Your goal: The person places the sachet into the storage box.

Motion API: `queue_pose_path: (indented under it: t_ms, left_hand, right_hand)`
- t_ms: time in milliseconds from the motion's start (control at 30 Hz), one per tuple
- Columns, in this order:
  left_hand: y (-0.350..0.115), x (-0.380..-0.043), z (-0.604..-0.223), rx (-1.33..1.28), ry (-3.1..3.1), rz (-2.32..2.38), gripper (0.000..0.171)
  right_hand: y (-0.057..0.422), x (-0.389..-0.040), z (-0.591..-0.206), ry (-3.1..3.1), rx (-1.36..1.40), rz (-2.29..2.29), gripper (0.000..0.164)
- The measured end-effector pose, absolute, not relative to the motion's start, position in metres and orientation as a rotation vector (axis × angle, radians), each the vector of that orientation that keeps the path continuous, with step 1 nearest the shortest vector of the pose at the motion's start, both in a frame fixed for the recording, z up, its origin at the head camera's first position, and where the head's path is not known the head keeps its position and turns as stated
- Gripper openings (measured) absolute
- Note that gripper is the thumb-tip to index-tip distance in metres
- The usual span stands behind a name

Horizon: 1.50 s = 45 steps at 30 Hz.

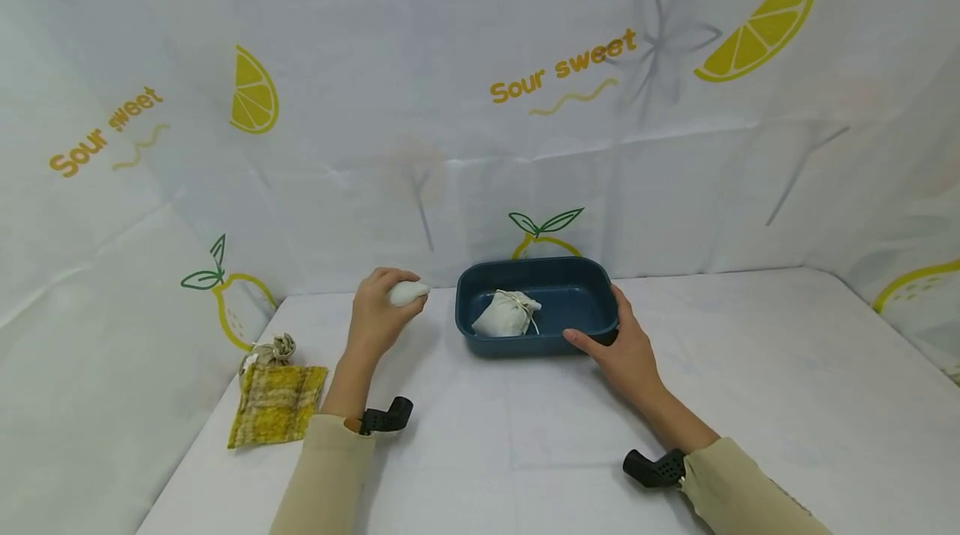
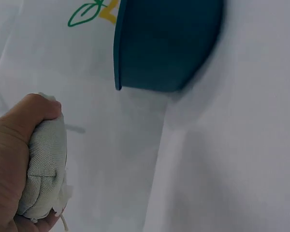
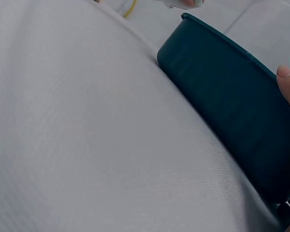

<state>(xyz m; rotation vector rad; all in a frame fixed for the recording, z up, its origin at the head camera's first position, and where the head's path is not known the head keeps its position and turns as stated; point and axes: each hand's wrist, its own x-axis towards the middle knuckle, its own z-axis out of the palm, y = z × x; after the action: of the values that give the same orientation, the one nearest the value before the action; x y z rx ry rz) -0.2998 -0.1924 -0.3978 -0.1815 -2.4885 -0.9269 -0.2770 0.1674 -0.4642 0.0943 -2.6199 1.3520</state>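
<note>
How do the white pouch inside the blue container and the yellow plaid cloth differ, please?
The white pouch is plain, while the yellow plaid cloth is checked. The pouch bulges, tied with string; the cloth lies fairly flat. The pouch sits in the blue container, the cloth on the table. Both look like fabric.

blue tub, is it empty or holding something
Not empty: the tub holds one white pouch toward its left end; the rest looks bare.
</note>
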Motion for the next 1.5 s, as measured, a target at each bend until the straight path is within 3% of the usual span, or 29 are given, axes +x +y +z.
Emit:
queue_pose_path:
  t_ms: [700,1033,1500]
  left_hand:
    - [-0.111,-0.3,-0.365,-0.5,-2.486,-0.885,0.025]
    - [-0.07,-0.312,-0.37,-0.706,-2.488,-0.792,0.027]
    - [-0.014,-0.323,-0.38,-0.785,-2.609,-0.728,0.026]
  right_hand:
    - [0.166,-0.278,-0.464,-2.599,0.107,1.383,0.108]
    - [0.167,-0.276,-0.463,-2.587,0.106,1.394,0.106]
    - [0.173,-0.277,-0.46,-2.614,0.036,1.506,0.11]
